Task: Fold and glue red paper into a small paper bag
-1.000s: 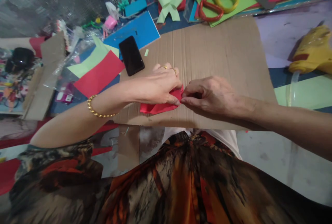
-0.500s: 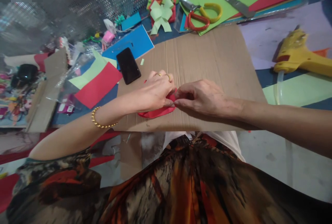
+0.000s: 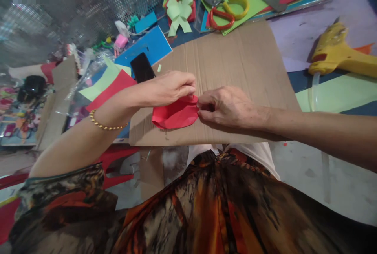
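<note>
red paper lies lengthwise left to right; the right hand pinches its right end, the left hand curls at its far edge, grip unclear.

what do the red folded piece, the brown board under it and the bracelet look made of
Red folded piece: probably paper or thin card, matte, with thin edges and a stiff bend.
Brown board: corrugated cardboard, dull, with faint parallel ridges.
Bracelet: shiny gold-toned beads, perhaps metal; plated or plastic beads could look alike.
</note>
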Available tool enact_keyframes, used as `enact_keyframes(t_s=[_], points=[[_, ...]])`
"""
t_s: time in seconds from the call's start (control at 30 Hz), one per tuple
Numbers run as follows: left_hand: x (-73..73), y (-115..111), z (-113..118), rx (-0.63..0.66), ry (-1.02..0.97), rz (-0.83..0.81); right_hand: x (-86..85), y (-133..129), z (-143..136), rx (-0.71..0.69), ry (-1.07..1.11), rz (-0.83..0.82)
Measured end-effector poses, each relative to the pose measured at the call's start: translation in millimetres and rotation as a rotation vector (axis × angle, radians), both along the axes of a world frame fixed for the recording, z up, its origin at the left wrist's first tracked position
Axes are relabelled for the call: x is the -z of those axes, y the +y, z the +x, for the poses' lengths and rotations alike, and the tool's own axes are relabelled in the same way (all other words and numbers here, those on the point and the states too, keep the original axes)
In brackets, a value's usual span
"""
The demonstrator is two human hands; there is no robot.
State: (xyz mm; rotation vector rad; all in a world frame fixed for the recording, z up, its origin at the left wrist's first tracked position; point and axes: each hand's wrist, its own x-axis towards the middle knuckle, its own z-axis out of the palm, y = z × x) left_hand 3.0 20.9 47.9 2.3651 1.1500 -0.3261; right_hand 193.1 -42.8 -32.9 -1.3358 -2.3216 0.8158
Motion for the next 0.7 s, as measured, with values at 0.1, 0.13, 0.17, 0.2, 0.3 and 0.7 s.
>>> enact_keyframes(t_s=[0.1,0.13,0.17,0.2,0.3,0.7], points=[[9.4,4,4,-0.043,0.037,0.012,-0.6,0,0,-0.024,-0.028,0.002],[13.2,4,4,-0.033,0.059,0.012,-0.6,-1,0,-0.032,-0.034,0.009],[16.9,3,4,-0.011,0.090,0.025,-0.5,-1,1,-0.042,-0.039,0.019],[20.1,1,3,0.017,0.123,0.054,-0.4,-2,1,-0.053,-0.043,0.029],[25.3,-8,1,0.099,0.215,0.182,-0.8,-3,0,-0.060,-0.054,0.047],[14.0,-15,18,0.080,0.336,0.113,-2.6,-4,0,-0.143,0.028,0.107]])
